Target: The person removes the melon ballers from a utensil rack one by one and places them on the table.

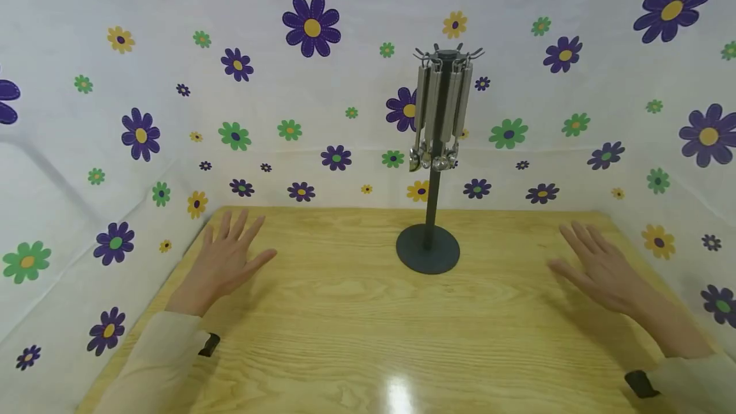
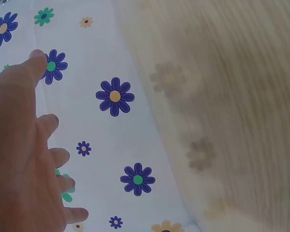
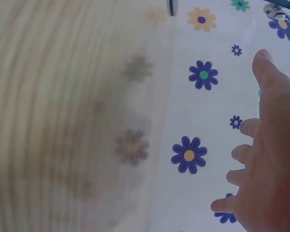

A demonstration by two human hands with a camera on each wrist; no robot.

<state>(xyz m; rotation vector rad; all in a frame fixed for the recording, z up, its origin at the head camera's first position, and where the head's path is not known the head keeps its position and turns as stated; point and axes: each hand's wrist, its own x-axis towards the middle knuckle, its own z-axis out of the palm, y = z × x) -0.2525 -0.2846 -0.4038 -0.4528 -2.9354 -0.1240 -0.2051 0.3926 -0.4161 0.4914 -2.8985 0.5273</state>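
Note:
A dark utensil stand [image 1: 432, 203] with a round base stands upright on the wooden table, right of centre near the back. Several kitchen utensils [image 1: 450, 104] with steel handles hang from its top hooks; their small, shiny lower ends overlap, and at least one looks like a ladle. My left hand [image 1: 223, 259] is at the table's left side, fingers spread and straight, holding nothing. Over on the right side, my right hand [image 1: 604, 273] has its fingers extended and holds nothing either. Both hands are well apart from the stand. Whether they touch the tabletop, I cannot tell.
The light wooden table [image 1: 345, 337] reflects a bright spot near its front. White cloth [image 1: 345, 69] printed with purple, green and yellow flowers encloses the back and both sides. A dark strap piece shows at each sleeve cuff [image 1: 172, 331].

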